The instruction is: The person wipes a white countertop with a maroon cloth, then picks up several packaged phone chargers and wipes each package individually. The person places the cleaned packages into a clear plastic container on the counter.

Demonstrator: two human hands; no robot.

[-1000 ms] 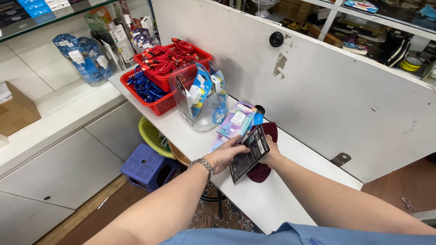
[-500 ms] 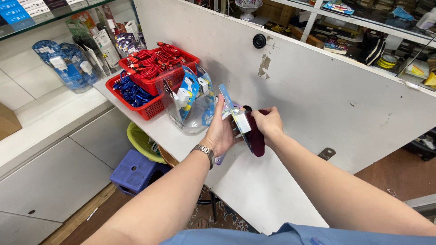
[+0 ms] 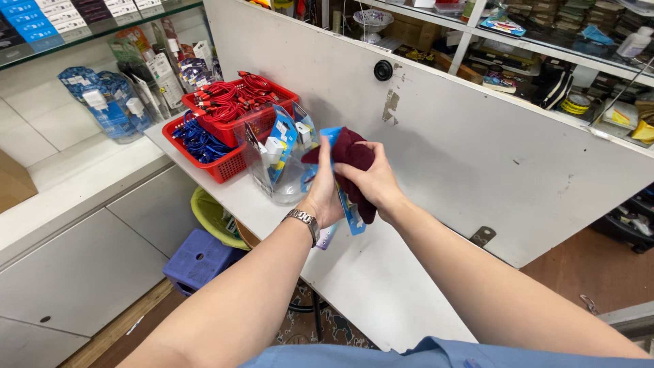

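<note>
The left hand (image 3: 325, 191) is closed on a flat blue-edged blister pack (image 3: 347, 204), held upright above the white tabletop (image 3: 368, 286), just beside the clear plastic tub (image 3: 279, 170). The right hand (image 3: 371, 178) is clenched on a maroon cloth (image 3: 349, 151), pressed against the pack's face. Hard rubbing could bend the thin card, slip it from the hand, or knock the tub. Both forearms reach forward, wrists converging.
</note>
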